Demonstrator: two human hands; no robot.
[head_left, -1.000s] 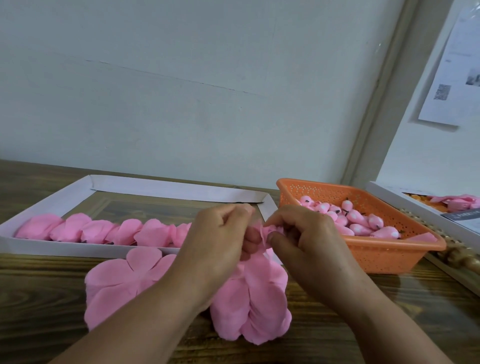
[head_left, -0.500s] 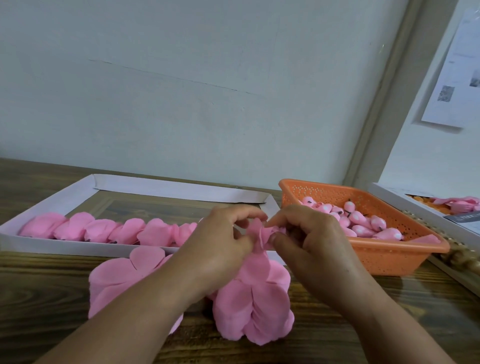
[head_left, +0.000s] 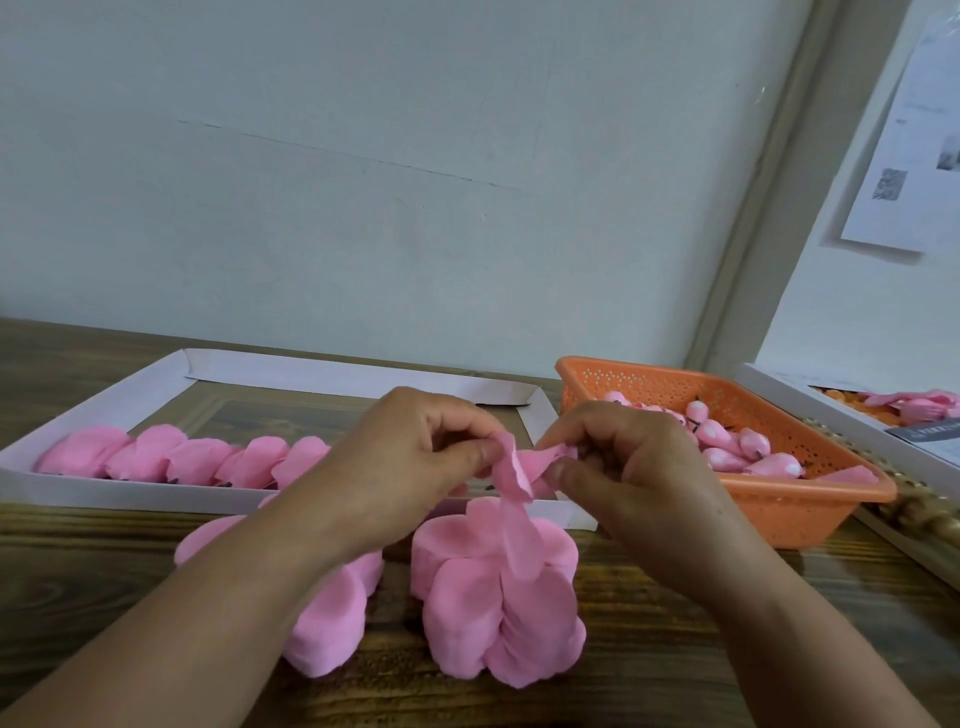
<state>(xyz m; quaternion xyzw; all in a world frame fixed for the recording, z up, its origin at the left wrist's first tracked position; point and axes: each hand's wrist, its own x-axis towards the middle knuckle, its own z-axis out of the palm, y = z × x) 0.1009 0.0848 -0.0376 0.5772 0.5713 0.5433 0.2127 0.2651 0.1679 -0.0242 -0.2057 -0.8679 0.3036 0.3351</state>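
A shallow white cardboard tray (head_left: 104, 405) at the left of the wooden tabletop (head_left: 78, 571) holds a row of pink fabric petals (head_left: 197, 460) along its front edge. Your left hand (head_left: 405, 467) pinches one end of a thin pink fabric petal piece (head_left: 519, 467), held above the stacked pink petals (head_left: 498, 597) near the tabletop's front edge. Your right hand (head_left: 639, 478) pinches the other end. An orange perforated plastic basket (head_left: 810, 499) of pink buds (head_left: 727, 447) stands to the right.

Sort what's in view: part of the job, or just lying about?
In the job: left hand, right hand, both pinching the pink petal; petal stacks; bud basket; white tray of pink pieces.
Lying about: paper sheet on wall; far-right box.
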